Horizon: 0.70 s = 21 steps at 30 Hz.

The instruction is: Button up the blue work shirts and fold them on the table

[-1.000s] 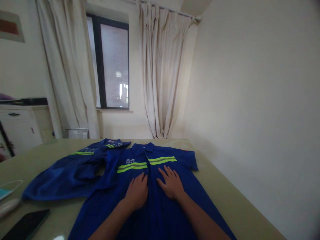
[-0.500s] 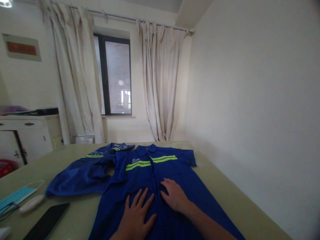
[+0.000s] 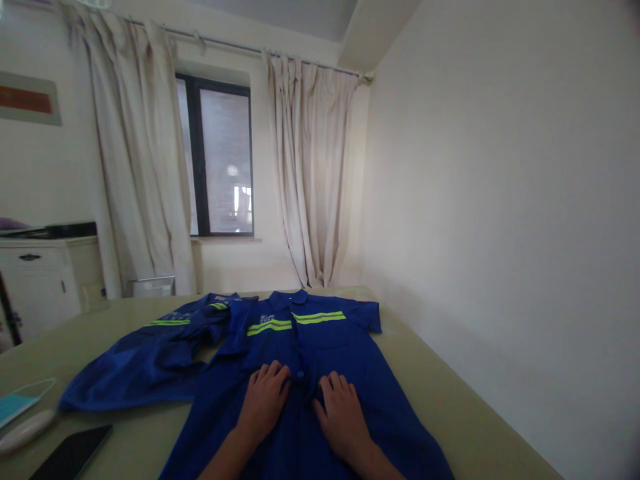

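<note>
A blue short-sleeved work shirt (image 3: 325, 360) lies front up before me, its collar away from me, with yellow-green reflective stripes across the chest. Both hands are at its front opening, below the stripes. My left hand (image 3: 265, 400) is closed, its bent fingers on the left front edge. Across the opening, my right hand (image 3: 345, 413) curls its fingers on the other edge, thumb toward the middle. Cloth bunches slightly between the hands, and the fingertips are partly hidden. A second blue work garment (image 3: 145, 367) with the same stripes lies crumpled to the left, partly against the shirt.
On the pale green table (image 3: 450, 387) at the left lie a dark phone (image 3: 73, 453), a white oval object (image 3: 27, 432) and a light blue face mask (image 3: 17, 405). A wall (image 3: 500, 200) runs along the right. Behind are curtains (image 3: 313, 173) and a white cabinet (image 3: 40, 287).
My left hand has gone from spread flat on the shirt to curled at its front edge, farther up. My right hand has moved slightly down and curled. The view has swung slightly right.
</note>
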Motion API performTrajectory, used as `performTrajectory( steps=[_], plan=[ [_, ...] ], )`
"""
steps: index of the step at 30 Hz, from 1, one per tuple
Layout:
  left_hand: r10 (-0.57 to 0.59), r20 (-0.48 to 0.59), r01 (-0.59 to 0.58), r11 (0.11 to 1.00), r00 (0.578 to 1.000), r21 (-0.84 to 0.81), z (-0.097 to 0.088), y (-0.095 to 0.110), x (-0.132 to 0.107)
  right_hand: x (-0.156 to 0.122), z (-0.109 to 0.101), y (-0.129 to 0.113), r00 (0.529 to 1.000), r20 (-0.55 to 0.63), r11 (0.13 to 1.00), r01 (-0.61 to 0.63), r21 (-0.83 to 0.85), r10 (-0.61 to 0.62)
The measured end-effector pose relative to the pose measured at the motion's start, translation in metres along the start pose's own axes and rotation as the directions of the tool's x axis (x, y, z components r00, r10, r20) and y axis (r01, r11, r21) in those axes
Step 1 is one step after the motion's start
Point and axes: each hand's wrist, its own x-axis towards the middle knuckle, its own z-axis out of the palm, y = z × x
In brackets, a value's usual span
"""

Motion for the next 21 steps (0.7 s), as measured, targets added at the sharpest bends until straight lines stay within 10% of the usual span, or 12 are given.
performTrajectory(
  steps=[21],
  plan=[
    [-0.103, -0.128, -0.016, 0.717, 0.986, -0.697, -0.012, -0.018, -0.066, -0.05, -0.006, 0.012, 0.986, -0.13, 0.797, -0.002, 0.604, 0.101]
  ],
)
